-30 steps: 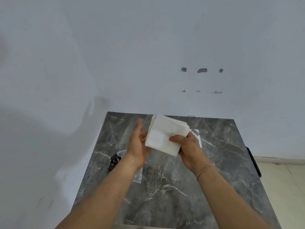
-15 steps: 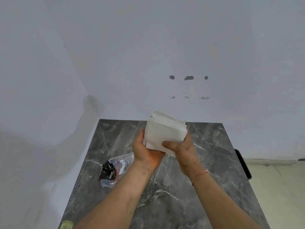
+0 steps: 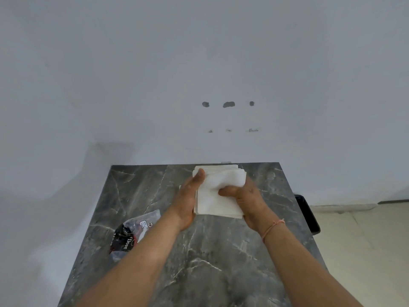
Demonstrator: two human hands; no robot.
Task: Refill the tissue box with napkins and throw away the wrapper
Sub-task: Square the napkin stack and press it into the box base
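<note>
A thick stack of white napkins (image 3: pixel 218 191) is held above the far middle of the grey marble table (image 3: pixel 210 262). My left hand (image 3: pixel 188 200) presses flat against the stack's left edge. My right hand (image 3: pixel 245 200) grips it from the right, thumb across the top sheet. The empty wrapper (image 3: pixel 132 233), clear plastic with black and red print, lies crumpled on the table's left side, beside my left forearm. No tissue box is in sight.
White walls close in behind the table and on its left. A black flat object (image 3: pixel 307 213) sticks out past the table's right edge. Pale floor (image 3: pixel 365 251) lies to the right.
My left hand has closed in from open air onto the stack's left side. The stack has turned flatter and squarer between both hands. The view has tilted down, showing more of the wrapper.
</note>
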